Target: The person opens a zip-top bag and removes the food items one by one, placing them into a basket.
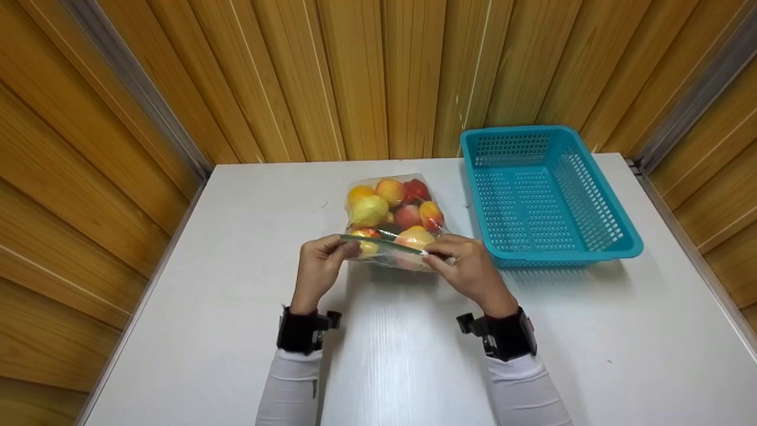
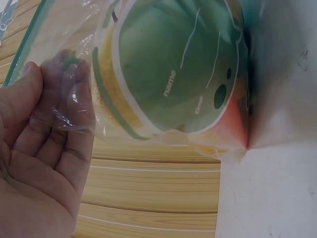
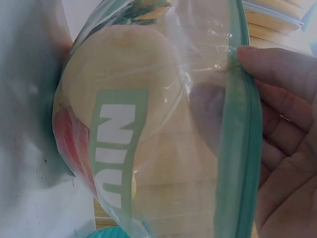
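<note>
A clear, green-edged bag (image 1: 383, 243) of fruit (image 1: 408, 217) rests on the table (image 1: 236, 284)

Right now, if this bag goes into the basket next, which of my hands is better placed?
Likely your right hand: it pinches the bag on the side nearer the turquoise basket. Your left hand grips the other side, farther from the basket.

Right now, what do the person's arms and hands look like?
The left hand and right hand are bare. Both sleeves are pale and close-fitting; the left one has a small dark mark. Broad black wristbands carry small black projecting pieces.
</note>
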Available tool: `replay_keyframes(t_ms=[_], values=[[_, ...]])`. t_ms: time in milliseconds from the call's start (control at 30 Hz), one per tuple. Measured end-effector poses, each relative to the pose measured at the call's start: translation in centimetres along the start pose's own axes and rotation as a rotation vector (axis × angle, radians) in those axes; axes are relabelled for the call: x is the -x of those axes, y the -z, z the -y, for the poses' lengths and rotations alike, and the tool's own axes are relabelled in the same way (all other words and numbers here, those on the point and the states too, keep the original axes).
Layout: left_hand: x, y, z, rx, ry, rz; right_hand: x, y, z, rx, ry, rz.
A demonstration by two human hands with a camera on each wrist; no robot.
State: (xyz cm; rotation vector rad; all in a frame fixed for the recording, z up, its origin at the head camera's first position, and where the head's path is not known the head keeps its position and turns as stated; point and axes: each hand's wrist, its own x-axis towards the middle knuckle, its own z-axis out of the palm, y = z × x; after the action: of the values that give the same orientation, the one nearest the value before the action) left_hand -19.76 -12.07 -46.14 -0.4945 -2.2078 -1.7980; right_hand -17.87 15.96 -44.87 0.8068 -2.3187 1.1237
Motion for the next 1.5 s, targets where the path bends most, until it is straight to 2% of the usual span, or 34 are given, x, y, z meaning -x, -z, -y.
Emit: replay_keyframes(t_ms=[700, 1500], values=[[0.0, 0.2, 0.2, 0.028, -0.001, -0.029, 0.2, 0.9, -0.4, 0.013, -0.004, -0.001], [0.0, 0.3, 0.1, 0.019, -0.003, -0.048, 0.4, 2.0, -0.5, 0.008, -0.081, 0.029]])
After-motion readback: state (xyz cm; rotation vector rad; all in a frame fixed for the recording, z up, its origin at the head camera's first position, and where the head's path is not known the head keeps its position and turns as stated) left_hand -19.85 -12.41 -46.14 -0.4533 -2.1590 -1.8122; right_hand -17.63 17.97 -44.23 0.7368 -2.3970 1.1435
